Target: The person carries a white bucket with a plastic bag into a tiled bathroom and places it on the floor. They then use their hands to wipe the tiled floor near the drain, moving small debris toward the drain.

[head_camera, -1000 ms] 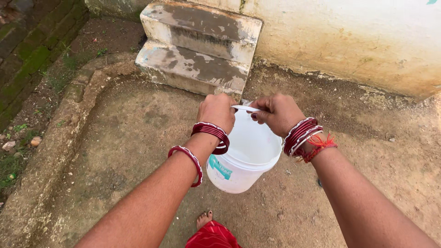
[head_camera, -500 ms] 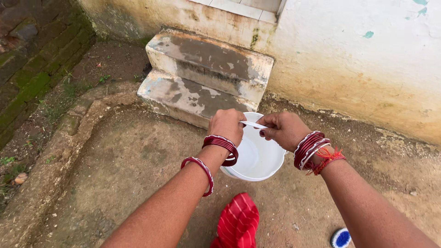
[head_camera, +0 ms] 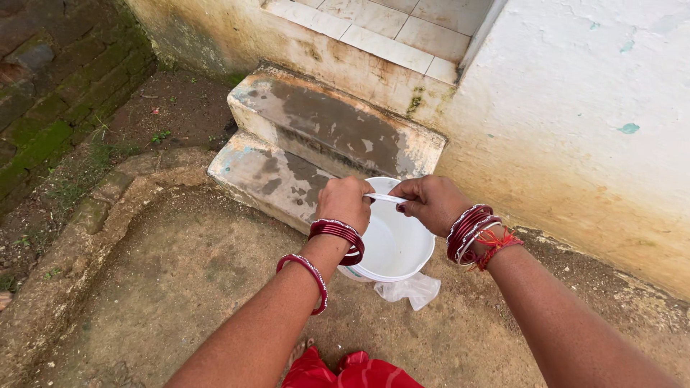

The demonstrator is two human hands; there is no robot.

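Gripping one white bucket's (head_camera: 392,248) single thin handle (head_camera: 384,197): left hand (head_camera: 346,203), right hand (head_camera: 433,203), fingers clenched

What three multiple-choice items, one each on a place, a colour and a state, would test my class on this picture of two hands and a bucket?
1. Where is the bucket?
A. on the top step
B. just in front of the concrete steps
C. on the grass

2. What colour are the bangles?
A. dark red
B. green
C. yellow

3. How is the bucket's handle held?
A. left hand only
B. by no hand
C. by both hands

Answers: 1 B, it hangs above the dirt ground before the lowest step. 2 A, dark red bands ring both wrists. 3 C, the left hand and right hand both close on it.
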